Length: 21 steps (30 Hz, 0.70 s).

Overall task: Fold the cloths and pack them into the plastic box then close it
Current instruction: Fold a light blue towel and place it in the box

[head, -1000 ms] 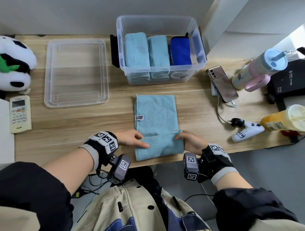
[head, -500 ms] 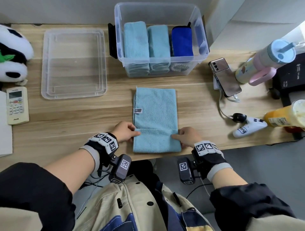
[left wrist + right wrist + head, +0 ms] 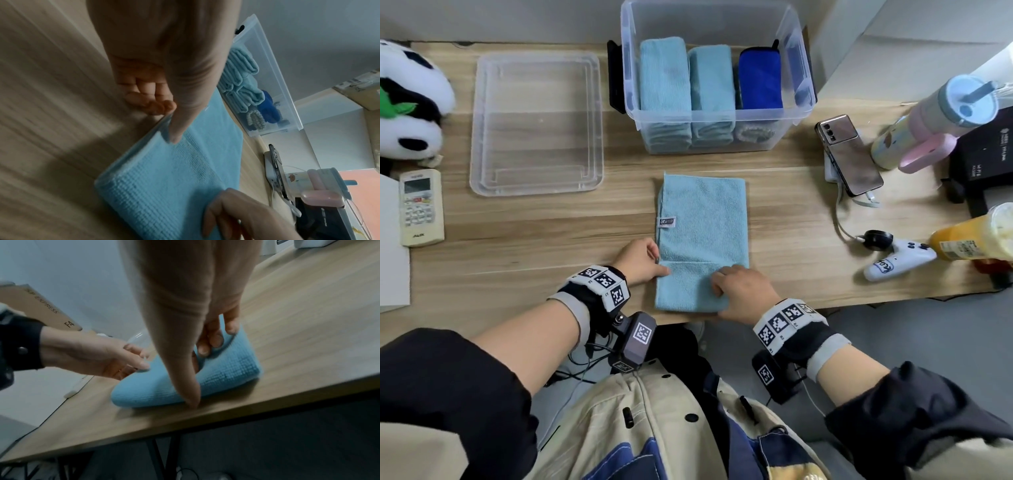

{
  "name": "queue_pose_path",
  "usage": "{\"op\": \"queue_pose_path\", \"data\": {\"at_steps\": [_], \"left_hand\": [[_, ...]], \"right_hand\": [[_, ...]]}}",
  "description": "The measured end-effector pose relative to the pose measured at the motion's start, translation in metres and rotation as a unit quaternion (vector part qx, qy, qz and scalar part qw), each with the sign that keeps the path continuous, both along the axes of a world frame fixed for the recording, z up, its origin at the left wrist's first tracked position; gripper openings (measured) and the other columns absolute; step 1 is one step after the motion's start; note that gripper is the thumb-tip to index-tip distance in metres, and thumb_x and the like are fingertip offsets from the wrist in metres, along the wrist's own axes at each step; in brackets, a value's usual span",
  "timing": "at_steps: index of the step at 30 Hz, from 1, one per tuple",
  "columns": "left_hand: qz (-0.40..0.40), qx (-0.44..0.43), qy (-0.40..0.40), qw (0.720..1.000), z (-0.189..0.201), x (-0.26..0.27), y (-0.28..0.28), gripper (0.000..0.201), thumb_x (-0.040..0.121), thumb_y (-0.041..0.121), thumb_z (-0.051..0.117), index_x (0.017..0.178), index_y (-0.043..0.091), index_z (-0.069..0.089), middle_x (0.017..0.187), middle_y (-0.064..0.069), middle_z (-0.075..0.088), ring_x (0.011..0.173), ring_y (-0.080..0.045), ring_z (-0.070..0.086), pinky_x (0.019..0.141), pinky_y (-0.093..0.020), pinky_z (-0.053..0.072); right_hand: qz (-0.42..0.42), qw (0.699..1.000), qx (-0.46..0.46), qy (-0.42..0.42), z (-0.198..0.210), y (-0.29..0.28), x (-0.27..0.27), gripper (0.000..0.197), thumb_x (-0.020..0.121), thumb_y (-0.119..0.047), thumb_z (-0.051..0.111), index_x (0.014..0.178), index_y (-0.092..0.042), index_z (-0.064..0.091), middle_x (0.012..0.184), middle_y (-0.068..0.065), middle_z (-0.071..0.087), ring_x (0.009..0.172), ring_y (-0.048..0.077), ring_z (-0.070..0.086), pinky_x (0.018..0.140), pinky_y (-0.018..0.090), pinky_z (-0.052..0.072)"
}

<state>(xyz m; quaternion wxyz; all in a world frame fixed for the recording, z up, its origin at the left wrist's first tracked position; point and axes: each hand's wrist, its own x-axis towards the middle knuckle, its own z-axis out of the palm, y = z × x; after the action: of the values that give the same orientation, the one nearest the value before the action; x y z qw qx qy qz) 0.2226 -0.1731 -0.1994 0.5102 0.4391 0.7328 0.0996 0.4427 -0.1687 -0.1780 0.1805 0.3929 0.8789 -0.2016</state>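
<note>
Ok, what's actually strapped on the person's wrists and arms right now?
Both the left hand and right hand are bare. Each wrist wears a black band with white blocks of black square markers, a grey cuff behind it, and a dark camera module hanging beneath, with thin cables. The sleeves are black.

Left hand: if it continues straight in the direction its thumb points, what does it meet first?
The left hand points right, across the folded light blue microfibre cloth. It would probably meet the right hand resting on that cloth; heights are unclear.
</note>
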Motion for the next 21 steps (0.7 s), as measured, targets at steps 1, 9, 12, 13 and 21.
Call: {"op": "queue_pose_path", "data": {"at_steps": [1, 9, 12, 13, 21], "left_hand": [[0.004, 0.019, -0.015, 1.0, 0.003, -0.001, 0.0, 0.039, 0.069, 0.007, 0.079, 0.069, 0.02, 0.042, 0.063, 0.003, 0.048, 0.055, -0.011, 0.041, 0.052, -0.023, 0.032], [-0.074, 0.026, -0.195, 0.978, 0.032, -0.01, 0.003, 0.032, 0.065, 0.035, 0.078, 0.093, 0.024, 0.066, 0.101, 0.01, 0.066, 0.092, 0.006, 0.059, 0.093, -0.014, 0.039], [-0.141, -0.005, -0.108, 0.984, 0.028, -0.017, 0.003, 0.054, 0.065, 0.039, 0.08, 0.113, 0.022, 0.061, 0.108, 0.012, 0.06, 0.099, 0.0, 0.053, 0.091, -0.014, 0.033], [-0.131, 0.005, -0.107, 0.986, 0.025, -0.017, 0.002, 0.048, 0.07, 0.029, 0.08, 0.113, 0.018, 0.061, 0.107, 0.008, 0.06, 0.1, -0.004, 0.053, 0.087, -0.011, 0.035], [0.047, 0.026, -0.126, 0.991, 0.018, -0.008, 0.014, 0.032, 0.09, 0.013, 0.059, 0.119, 0.002, 0.059, 0.117, -0.012, 0.064, 0.1, -0.016, 0.057, 0.095, -0.032, 0.045]], "right_hand": [[-0.002, 1.0, 0.004, 0.013, 0.0, 0.001, 0.0, 0.024, 0.072, -0.029, 0.061, 0.093, -0.018, 0.058, 0.102, 0.001, 0.059, 0.099, 0.023, 0.052, 0.076, 0.028, 0.036], [-0.23, 0.913, -0.231, 0.245, 0.017, 0.028, 0.008, 0.009, 0.075, -0.021, 0.062, 0.076, -0.024, 0.053, 0.093, -0.01, 0.068, 0.091, 0.011, 0.06, 0.083, 0.028, 0.044], [-0.317, 0.871, -0.21, 0.312, 0.022, 0.037, 0.009, 0.009, 0.084, -0.016, 0.062, 0.081, -0.018, 0.054, 0.076, -0.001, 0.06, 0.07, 0.011, 0.052, 0.065, 0.018, 0.037], [-0.348, 0.857, -0.2, 0.323, 0.02, 0.039, 0.011, 0.009, 0.086, -0.017, 0.063, 0.084, -0.017, 0.054, 0.078, 0.0, 0.063, 0.069, 0.008, 0.054, 0.061, 0.014, 0.037], [-0.445, 0.814, -0.196, 0.318, 0.003, 0.045, 0.023, 0.031, 0.081, -0.023, 0.072, 0.106, -0.016, 0.055, 0.098, -0.001, 0.064, 0.083, 0.007, 0.061, 0.071, 0.009, 0.048]]}}
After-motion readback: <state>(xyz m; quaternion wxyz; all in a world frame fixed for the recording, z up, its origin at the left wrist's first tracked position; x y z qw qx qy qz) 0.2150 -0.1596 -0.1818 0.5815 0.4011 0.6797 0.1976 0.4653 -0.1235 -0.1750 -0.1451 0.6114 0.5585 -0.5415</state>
